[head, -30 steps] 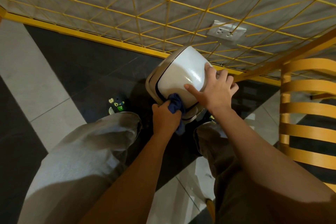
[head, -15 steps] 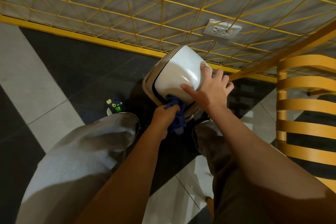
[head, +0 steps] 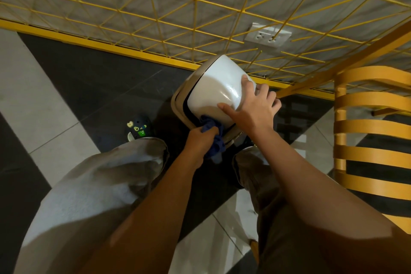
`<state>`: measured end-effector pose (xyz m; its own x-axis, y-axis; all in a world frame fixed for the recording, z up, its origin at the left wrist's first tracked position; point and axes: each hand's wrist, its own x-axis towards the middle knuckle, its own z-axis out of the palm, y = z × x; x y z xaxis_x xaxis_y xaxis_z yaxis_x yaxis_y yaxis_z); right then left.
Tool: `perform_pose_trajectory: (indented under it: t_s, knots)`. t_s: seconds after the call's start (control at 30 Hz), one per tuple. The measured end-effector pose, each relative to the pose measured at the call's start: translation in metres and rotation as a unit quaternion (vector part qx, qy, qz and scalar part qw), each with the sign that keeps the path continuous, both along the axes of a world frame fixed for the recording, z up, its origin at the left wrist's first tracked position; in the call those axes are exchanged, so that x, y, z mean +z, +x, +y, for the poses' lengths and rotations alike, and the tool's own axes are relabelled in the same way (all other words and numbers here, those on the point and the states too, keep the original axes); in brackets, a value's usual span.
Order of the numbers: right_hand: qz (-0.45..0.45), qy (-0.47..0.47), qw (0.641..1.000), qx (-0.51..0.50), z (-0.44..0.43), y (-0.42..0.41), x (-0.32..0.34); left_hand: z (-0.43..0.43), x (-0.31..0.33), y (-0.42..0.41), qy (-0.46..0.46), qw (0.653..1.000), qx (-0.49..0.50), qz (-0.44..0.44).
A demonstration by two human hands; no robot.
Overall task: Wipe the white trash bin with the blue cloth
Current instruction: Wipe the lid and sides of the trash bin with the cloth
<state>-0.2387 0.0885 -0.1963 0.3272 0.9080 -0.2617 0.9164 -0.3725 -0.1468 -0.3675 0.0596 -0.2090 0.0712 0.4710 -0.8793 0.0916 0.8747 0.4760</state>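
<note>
The white trash bin is tipped on its side just above the floor, its glossy base turned toward me. My right hand is spread over the bin's right side and holds it. My left hand is closed around the bunched blue cloth. The cloth is pressed against the bin's lower edge by the dark seam near the rim. Part of the cloth hangs down below my fist.
A yellow wire grid fronts the grey wall right behind the bin, with a white socket plate on the wall. A yellow slatted chair stands at the right. My legs and a dark shoe are on the tiled floor.
My left hand has slid the cloth a little leftward along the bin's lower edge. The right hand keeps its hold, and the bin stays tipped in the same way.
</note>
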Motion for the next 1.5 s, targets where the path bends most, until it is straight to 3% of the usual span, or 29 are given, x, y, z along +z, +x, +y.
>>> perform_pose_trajectory:
  t_s: [0.17, 0.27, 0.4, 0.57, 0.67, 0.83, 0.9, 1.03, 1.1, 1.33, 1.4, 1.5]
  knots:
    - [-0.008, 0.0, 1.0, 0.006, 0.0, 0.001, 0.0, 0.018, -0.004, -0.01, 0.01, 0.998, 0.051, 0.046]
    - [-0.005, 0.0, 1.0, 0.008, 0.0, 0.002, -0.001, 0.035, -0.01, -0.018, 0.069, 0.99, 0.059, 0.107]
    - [-0.006, -0.004, 1.0, 0.009, 0.0, 0.002, 0.0, 0.034, -0.015, -0.017, 0.095, 0.986, -0.015, 0.134]
    - [-0.018, 0.0, 1.0, 0.013, 0.0, 0.0, -0.001, 0.024, -0.014, -0.018, 0.069, 0.986, -0.118, 0.093]
    - [-0.02, -0.004, 1.0, 0.012, -0.001, 0.0, -0.001, 0.008, -0.012, -0.012, 0.131, 0.979, -0.121, 0.103]
    - [-0.021, -0.004, 1.0, 0.012, 0.0, -0.001, 0.0, -0.021, -0.007, -0.008, 0.234, 0.934, -0.22, 0.157]
    - [-0.022, -0.006, 1.0, 0.012, 0.0, 0.0, 0.001, -0.024, -0.002, -0.012, 0.272, 0.926, -0.175, 0.192]
    - [-0.016, -0.01, 1.0, 0.011, 0.0, 0.001, 0.002, -0.009, -0.003, -0.028, 0.264, 0.913, 0.017, 0.311]
    - [-0.013, -0.008, 1.0, 0.011, 0.0, 0.001, 0.002, 0.003, -0.01, -0.036, 0.252, 0.909, 0.038, 0.331]
    - [-0.019, 0.003, 1.0, 0.019, -0.002, 0.0, 0.001, -0.026, -0.041, -0.022, 0.263, 0.899, -0.195, 0.293]
    - [-0.023, 0.007, 0.999, 0.021, -0.004, 0.0, 0.002, -0.049, -0.034, -0.01, 0.261, 0.91, -0.212, 0.241]
    - [-0.025, 0.006, 0.999, 0.024, -0.004, 0.001, 0.002, -0.061, -0.026, -0.002, 0.26, 0.914, -0.203, 0.234]
